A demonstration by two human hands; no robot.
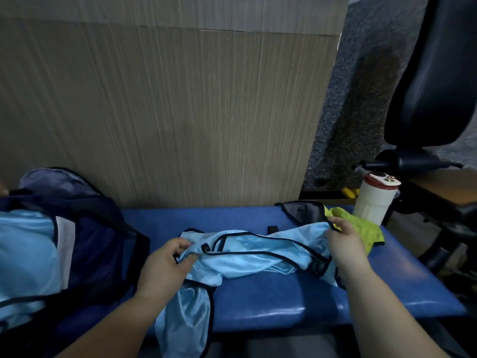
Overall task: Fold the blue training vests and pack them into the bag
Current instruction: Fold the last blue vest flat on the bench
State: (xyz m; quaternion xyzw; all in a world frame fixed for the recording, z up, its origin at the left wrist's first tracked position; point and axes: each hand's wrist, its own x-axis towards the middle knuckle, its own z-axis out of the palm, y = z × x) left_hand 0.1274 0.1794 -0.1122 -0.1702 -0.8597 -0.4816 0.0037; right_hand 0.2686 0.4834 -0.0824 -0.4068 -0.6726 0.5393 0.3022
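Note:
A light blue training vest with black trim lies crumpled across the blue padded bench, one end hanging over the front edge. My left hand pinches the vest's left end. My right hand grips its right end by the black trim. At the left stands an open dark blue bag; light blue vest fabric shows inside it.
A white bottle with a red lid stands at the bench's back right, beside a yellow-green cloth and a grey mesh item. A wooden panel rises behind the bench. A black office chair is at the right.

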